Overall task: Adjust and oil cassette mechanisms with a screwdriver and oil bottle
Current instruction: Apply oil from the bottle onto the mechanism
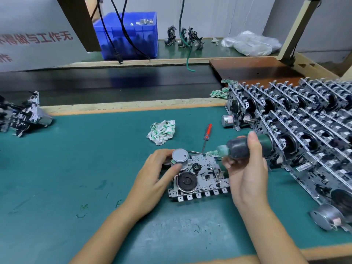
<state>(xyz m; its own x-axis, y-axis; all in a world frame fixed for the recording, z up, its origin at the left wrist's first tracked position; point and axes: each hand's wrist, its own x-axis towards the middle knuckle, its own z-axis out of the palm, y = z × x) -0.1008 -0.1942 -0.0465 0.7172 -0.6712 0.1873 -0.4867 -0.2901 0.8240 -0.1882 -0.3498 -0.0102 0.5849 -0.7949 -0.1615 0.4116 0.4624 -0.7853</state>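
Head camera view, looking down at a green work mat (pixel 76 168) on a bench. A metal cassette mechanism (pixel 200 178) lies flat on the mat, near its middle, with a dark round flywheel at its near left and a grey cylindrical motor (pixel 180 156) standing at its far left corner. The left hand (pixel 158 172) curls its thumb and fingers around that motor. The right hand (pixel 247 168) grips a dark oil bottle (pixel 242 147), held on its side above the mechanism's right end, with its pale nozzle pointing left over the mechanism's far edge. A screwdriver (pixel 207 134) with a red handle lies on the mat just beyond the mechanism, untouched. A crumpled white and green cloth (pixel 162 132) sits to its left. On the right, many more cassette mechanisms (pixel 297 122) stand stacked in rows. A few others (pixel 21 115) lie at the left edge. A blue plastic bin (pixel 133 37) stands on the far shelf.
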